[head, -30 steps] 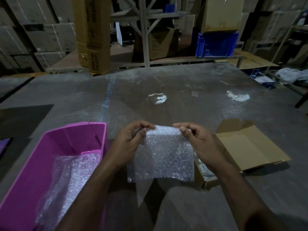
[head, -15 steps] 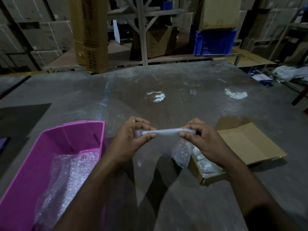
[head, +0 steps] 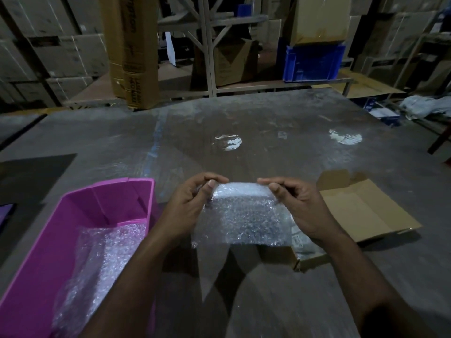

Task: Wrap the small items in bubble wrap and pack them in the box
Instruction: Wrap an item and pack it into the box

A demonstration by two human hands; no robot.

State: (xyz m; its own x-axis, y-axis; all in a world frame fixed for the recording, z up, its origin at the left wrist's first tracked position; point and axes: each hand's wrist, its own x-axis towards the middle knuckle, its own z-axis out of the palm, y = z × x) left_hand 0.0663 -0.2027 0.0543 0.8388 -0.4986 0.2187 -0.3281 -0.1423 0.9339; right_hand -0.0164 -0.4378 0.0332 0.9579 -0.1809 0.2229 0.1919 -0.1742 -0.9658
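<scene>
In the lower left of the frame sits my pink bin, open-topped, with a crumpled heap of loose bubble wrap lying inside it against the near wall. At the lower right, just under my right wrist, the small cardboard box lies with its flap thrown open toward the right; something pale and plastic-wrapped shows inside it, too hidden to name. Between the two, in the middle of the frame, I hold a bubble wrap sheet up above the counter: my left hand pinches its top left corner between thumb and fingers, my right hand pinches the top right corner the same way, and the sheet hangs down flat from that grip, its lower edge covering the box's near left corner. Whether an item lies rolled in its top edge I cannot tell. The counter is grey, scuffed and glossy, with two bright patches of reflected light in the upper middle. Beyond it, across the top of the frame, a dim storeroom: stacked cartons at the upper left, a tall brown carton standing at the counter's far edge, a metal rack, and a blue crate at the upper right.
</scene>
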